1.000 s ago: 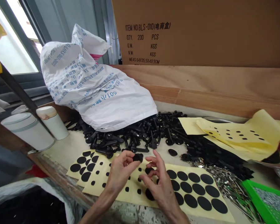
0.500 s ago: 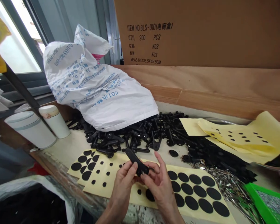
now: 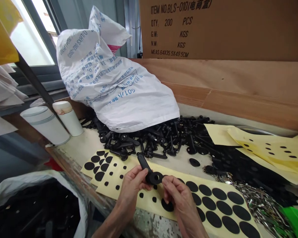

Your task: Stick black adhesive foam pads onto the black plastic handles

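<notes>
My left hand (image 3: pixel 131 185) grips a black plastic lever part (image 3: pixel 149 170) with a round end, held over the bench's near edge. My right hand (image 3: pixel 177 195) pinches against that round end from the right, fingers curled; what is under its fingertips is hidden. Below both hands lies a yellow backing sheet (image 3: pixel 213 215) carrying rows of black oval pads, with small black dots left where pads are gone. Behind the hands a heap of the same black lever parts (image 3: pixel 161 138) spills from a white woven sack (image 3: pixel 114 86).
Two white canisters (image 3: pixel 46 124) stand at the left. Used yellow sheets (image 3: pixel 270 148) lie at the right over black parts and a heap of metal clips (image 3: pixel 253 198). A green tray corner (image 3: pixel 296 219) shows lower right. A cardboard box (image 3: pixel 223 29) stands behind. A white bag (image 3: pixel 37 205) of black parts hangs below.
A second ago my hands held only a small black pad; now they hold a lever part between them. The view has shifted, so everything sits further right and higher.
</notes>
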`<act>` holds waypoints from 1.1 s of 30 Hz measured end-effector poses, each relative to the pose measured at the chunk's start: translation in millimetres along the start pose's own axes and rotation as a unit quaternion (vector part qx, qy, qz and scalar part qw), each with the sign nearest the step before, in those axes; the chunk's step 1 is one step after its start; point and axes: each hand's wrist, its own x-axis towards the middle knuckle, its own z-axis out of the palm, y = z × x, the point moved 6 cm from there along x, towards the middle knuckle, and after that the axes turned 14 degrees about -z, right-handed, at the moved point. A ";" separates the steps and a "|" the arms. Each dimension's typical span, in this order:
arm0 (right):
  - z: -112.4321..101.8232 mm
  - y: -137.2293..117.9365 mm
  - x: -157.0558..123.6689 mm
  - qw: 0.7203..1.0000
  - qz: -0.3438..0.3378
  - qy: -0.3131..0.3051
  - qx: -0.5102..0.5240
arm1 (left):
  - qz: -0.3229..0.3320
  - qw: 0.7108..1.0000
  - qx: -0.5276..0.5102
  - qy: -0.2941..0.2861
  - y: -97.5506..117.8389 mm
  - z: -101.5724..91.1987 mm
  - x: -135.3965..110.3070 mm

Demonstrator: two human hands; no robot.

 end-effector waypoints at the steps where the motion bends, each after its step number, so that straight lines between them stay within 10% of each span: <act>1: 1.6 4.5 -0.3 1.000 0.009 -0.010 0.000 | 0.001 1.000 -0.001 0.001 -0.4 0.1 0.3; 33: 4.5 19.6 2.1 0.999 0.034 -0.023 -0.019 | 0.000 1.000 -0.011 -0.012 2.4 1.9 1.2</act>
